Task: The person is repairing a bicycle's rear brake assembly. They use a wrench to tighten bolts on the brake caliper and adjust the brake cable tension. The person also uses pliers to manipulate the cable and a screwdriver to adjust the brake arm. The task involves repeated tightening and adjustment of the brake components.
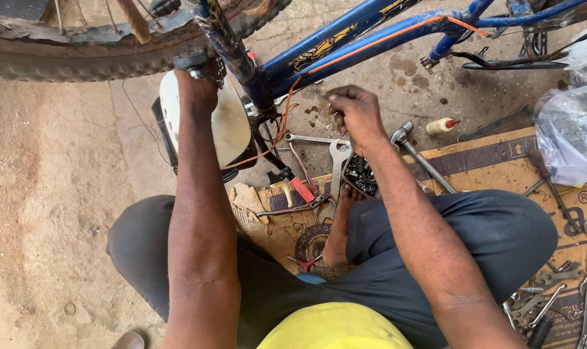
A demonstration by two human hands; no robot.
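Blue bicycle frame (pixel 345 35) with yellow markings at twelve o'clock; red-handled pliers (pixel 300 194) centre; brown cardboard (pixel 500 168) at three o'clock.

A blue bicycle frame (pixel 345 39) with yellow decals slants across twelve o'clock, upside down. Its black pedal (pixel 191 61) sits at eleven o'clock, beside the worn tyre (pixel 67 61).

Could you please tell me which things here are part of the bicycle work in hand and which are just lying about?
In hand:
left hand gripping the pedal
right hand by the blue bicycle frame
orange cable

Lying about:
hammer
spanner
red-handled pliers
small bottle
plastic bag
cardboard
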